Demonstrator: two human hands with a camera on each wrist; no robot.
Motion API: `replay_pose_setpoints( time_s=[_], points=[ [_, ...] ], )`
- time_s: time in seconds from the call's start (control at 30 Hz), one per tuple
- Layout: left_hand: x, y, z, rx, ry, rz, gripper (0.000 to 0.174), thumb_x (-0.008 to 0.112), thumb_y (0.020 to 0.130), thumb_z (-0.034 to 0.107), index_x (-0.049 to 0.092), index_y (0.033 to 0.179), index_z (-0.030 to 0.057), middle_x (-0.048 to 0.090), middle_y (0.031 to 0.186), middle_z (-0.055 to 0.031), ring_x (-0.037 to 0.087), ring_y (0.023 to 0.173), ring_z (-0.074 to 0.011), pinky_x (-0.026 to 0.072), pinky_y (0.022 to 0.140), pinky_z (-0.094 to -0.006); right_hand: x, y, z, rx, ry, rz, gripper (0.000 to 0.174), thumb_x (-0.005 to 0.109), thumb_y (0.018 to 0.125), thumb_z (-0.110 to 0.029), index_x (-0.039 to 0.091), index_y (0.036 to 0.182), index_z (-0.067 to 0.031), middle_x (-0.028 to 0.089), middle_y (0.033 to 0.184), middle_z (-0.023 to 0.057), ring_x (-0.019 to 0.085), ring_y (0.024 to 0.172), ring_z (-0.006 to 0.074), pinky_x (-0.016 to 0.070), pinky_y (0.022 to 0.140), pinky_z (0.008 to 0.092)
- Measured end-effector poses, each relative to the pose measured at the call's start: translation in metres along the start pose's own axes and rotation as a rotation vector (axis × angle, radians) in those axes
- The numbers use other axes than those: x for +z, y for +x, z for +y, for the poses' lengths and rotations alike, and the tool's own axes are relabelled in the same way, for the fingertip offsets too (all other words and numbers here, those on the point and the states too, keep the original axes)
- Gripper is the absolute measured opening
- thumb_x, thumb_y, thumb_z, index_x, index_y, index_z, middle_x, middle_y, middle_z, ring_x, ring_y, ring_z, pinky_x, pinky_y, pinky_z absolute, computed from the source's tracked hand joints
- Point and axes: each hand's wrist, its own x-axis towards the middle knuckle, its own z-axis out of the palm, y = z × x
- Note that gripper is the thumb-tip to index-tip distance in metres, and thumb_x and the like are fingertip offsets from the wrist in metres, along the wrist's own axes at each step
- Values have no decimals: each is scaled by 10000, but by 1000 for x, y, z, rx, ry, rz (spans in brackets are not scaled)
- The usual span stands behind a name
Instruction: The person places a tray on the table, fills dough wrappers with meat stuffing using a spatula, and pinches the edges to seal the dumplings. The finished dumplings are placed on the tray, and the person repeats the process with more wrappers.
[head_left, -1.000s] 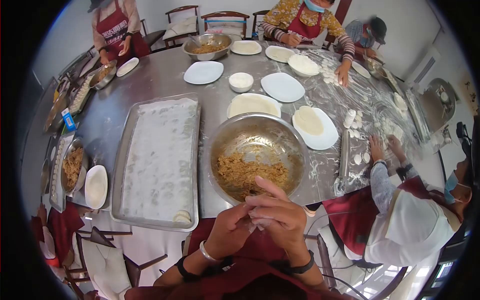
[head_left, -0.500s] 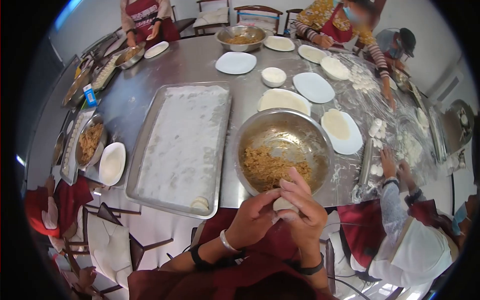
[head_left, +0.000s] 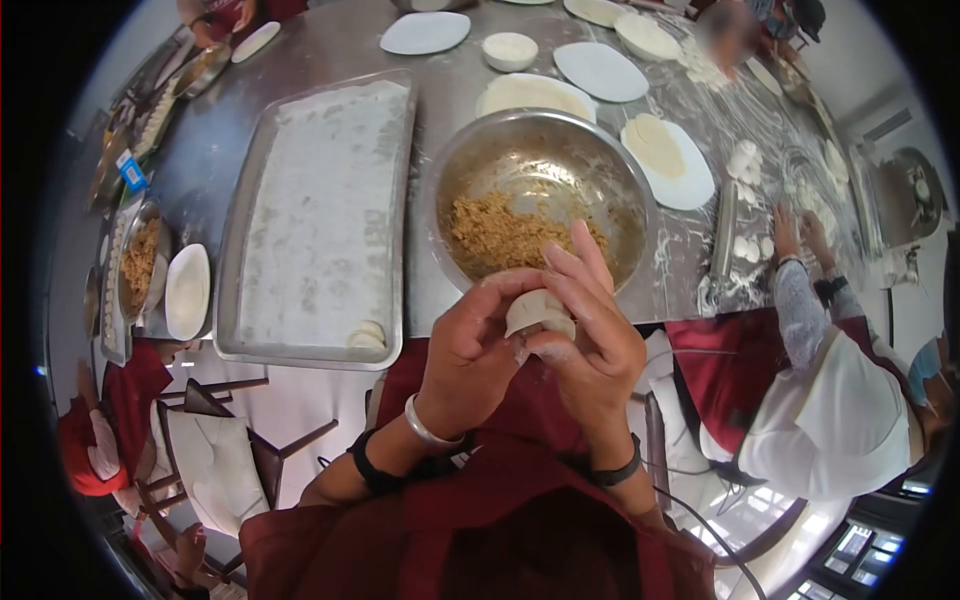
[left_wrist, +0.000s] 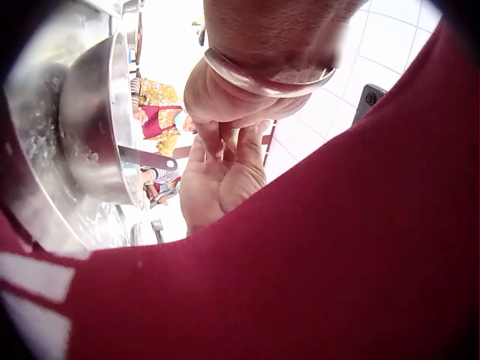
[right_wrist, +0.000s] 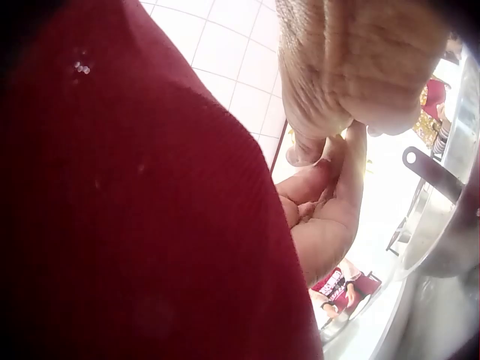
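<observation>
Over the near edge of the table, a pale dumpling [head_left: 541, 311] with a folded edge sits between my two hands in the head view. My left hand [head_left: 472, 335] curls its fingers and thumb about the dumpling's left side. Around the other side, my right hand [head_left: 602, 345] pinches it, thumb beneath and fingers above, with some fingers pointing up. White flour marks the fingertips. Just beyond is a steel bowl [head_left: 560, 165] of brown minced filling [head_left: 505, 230]. The left wrist view and right wrist view show the hands meeting, with the dumpling hidden there.
Left of the bowl lies a paper-lined metal tray [head_left: 320, 200] with a few dumplings [head_left: 366, 335] in its near right corner. A plate [head_left: 690, 185] of round wrappers [head_left: 655, 145] stands right of the bowl. Farther right, another person's hands [head_left: 800, 230] work on the floured table.
The head view has tilted down. My fingers have shifted around the dumpling, which was mostly covered before and now shows its folded edge. Both hands stay together by the bowl.
</observation>
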Motion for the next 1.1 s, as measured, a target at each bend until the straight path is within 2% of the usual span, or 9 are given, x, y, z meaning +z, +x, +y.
replay_pose_setpoints(
  time_s=[0.1, 0.2, 0.33, 0.4, 0.53, 0.73, 0.8, 1.03, 1.1],
  points=[
    [8, -1, 0, 60, 17, 29, 481, 544, 927, -48, 420, 1392, -42, 558, 1283, -108, 544, 1172, -152, 464, 980, -292, -6, 1, 7, -81, -31, -61, 413, 781, 746, -196, 697, 1105, -9, 669, 1200, 164, 442, 1341, 427, 382, 1078, 468],
    [1, -3, 3, -73, -145, -79, 462, 516, 982, 52, 394, 1416, -47, 540, 1315, -123, 537, 1202, -176, 448, 1017, -322, -15, 1, 17, -129, -119, -121, 405, 769, 758, -219, 699, 1101, -15, 674, 1189, 165, 433, 1347, 427, 372, 1083, 471],
    [2, 5, 11, -267, -605, -33, 460, 473, 1026, 183, 393, 1408, -61, 546, 1306, -128, 537, 1220, -207, 422, 1061, -365, -13, 9, 10, -59, -210, -160, 390, 750, 782, -228, 695, 1096, -3, 673, 1196, 159, 416, 1359, 434, 364, 1086, 478],
    [-6, 7, 1, -262, -640, -89, 464, 452, 1037, 214, 396, 1402, -67, 549, 1296, -128, 539, 1218, -215, 414, 1072, -383, -4, 7, 8, -13, -90, -33, 383, 737, 794, -221, 688, 1102, 2, 668, 1212, 151, 410, 1361, 441, 361, 1085, 486],
    [0, 5, -3, -262, -612, -72, 433, 437, 1037, 161, 396, 1406, -62, 557, 1282, -126, 546, 1204, -211, 420, 1066, -381, -10, 6, 9, -26, -112, -17, 428, 725, 806, -221, 659, 1168, -2, 632, 1277, 155, 392, 1370, 448, 357, 1084, 489],
    [-4, 4, -6, -303, -663, -80, 427, 425, 1035, 121, 386, 1432, -32, 546, 1315, -121, 540, 1219, -211, 419, 1077, -397, -22, 7, 17, -84, -255, -238, 394, 677, 860, -217, 650, 1188, -1, 589, 1329, 180, 375, 1376, 459, 357, 1082, 476],
    [-5, 7, -6, -313, -662, -98, 428, 423, 1035, 111, 383, 1440, -20, 541, 1326, -119, 538, 1223, -209, 410, 1087, -407, -12, 10, 7, -68, -209, -118, 369, 660, 869, -202, 655, 1176, 3, 593, 1327, 172, 379, 1371, 463, 358, 1080, 477],
    [1, 4, -11, -259, -705, -141, 463, 449, 1025, 122, 360, 1457, -17, 507, 1385, -134, 492, 1292, -223, 371, 1118, -402, -20, 9, 15, -139, -386, -158, 458, 735, 803, -192, 636, 1200, 14, 577, 1342, 187, 380, 1373, 457, 419, 1030, 463],
    [-5, 8, -14, -253, -730, -200, 475, 462, 1019, 122, 353, 1461, -17, 490, 1407, -134, 472, 1315, -227, 360, 1128, -402, -16, 7, 12, -72, -268, -42, 438, 759, 778, -164, 655, 1164, 15, 598, 1313, 185, 407, 1359, 444, 442, 1015, 452]
  ],
)
